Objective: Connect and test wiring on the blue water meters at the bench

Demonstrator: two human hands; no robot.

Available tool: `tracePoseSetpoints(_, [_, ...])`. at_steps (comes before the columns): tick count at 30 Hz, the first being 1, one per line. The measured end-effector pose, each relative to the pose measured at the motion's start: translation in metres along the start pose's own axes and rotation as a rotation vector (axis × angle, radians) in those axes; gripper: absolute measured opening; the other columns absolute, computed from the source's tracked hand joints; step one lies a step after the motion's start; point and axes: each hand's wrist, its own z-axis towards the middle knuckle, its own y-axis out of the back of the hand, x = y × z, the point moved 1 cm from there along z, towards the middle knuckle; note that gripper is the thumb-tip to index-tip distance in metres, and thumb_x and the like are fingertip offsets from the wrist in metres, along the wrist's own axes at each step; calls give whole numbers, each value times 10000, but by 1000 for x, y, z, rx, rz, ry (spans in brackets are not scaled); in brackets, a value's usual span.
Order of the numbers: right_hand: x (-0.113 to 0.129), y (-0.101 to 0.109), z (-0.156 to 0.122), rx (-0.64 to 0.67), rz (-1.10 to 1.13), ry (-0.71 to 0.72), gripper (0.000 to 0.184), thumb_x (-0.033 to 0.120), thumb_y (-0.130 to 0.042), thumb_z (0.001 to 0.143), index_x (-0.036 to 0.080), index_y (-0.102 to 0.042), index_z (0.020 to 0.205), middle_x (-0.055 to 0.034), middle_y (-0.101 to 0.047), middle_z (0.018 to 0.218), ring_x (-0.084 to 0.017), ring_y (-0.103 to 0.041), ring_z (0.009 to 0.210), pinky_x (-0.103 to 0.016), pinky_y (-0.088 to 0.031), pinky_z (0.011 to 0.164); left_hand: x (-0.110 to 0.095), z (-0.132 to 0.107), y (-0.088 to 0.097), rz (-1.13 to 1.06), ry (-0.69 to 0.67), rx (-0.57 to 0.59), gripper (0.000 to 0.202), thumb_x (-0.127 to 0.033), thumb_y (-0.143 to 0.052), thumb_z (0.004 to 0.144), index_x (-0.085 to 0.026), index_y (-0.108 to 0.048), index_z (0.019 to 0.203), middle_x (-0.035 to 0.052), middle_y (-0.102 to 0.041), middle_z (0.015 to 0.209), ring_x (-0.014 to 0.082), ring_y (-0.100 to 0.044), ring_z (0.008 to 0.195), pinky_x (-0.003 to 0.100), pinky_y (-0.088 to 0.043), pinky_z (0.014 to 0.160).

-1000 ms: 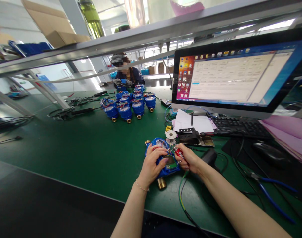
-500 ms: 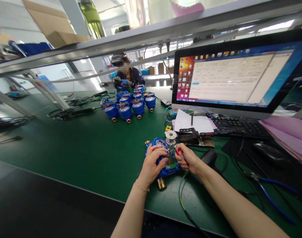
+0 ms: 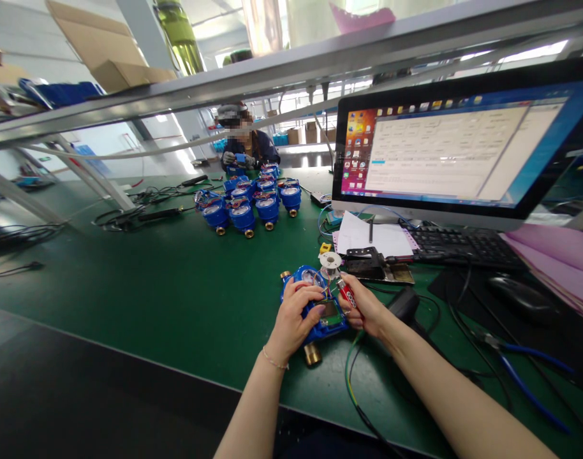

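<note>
Our left hand (image 3: 291, 315) grips one blue water meter (image 3: 328, 315) beneath it on the surface (image 3: 215, 293); our right hand (image 3: 365, 307) clasps one red tool (image 3: 347, 294). One white spool (image 3: 330, 261) sits just beyond both.

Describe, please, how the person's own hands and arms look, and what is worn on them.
The left hand and the right hand wear no gloves. The forearms are bare as far as they show, with no sleeves in view. A thin, light-coloured bracelet circles the left one at the wrist; no watch or band shows on the right.
</note>
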Motion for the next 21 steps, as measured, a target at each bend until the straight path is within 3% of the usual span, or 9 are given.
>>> tracePoseSetpoints(14, [2, 0, -2, -9, -42, 1, 571, 472, -190, 895, 184, -312, 417, 56, -180, 285, -51, -142, 246, -167, -108, 289, 0, -1, -1, 4, 0, 1, 145, -311, -509, 879, -213, -587, 952, 48, -642, 1055, 221, -467, 1081, 515, -194, 1082])
tracePoseSetpoints(21, [2, -1, -1, -6, -30, -4, 557, 490, -192, 885, 191, -297, 427, 61, -172, 289, -54, -152, 244, -170, -108, 288, 0, 0, 0, -4, 6, 3, 146, -312, -504, 881, -208, -584, 947, 56, -643, 1051, 225, -464, 1082, 523, -192, 1078])
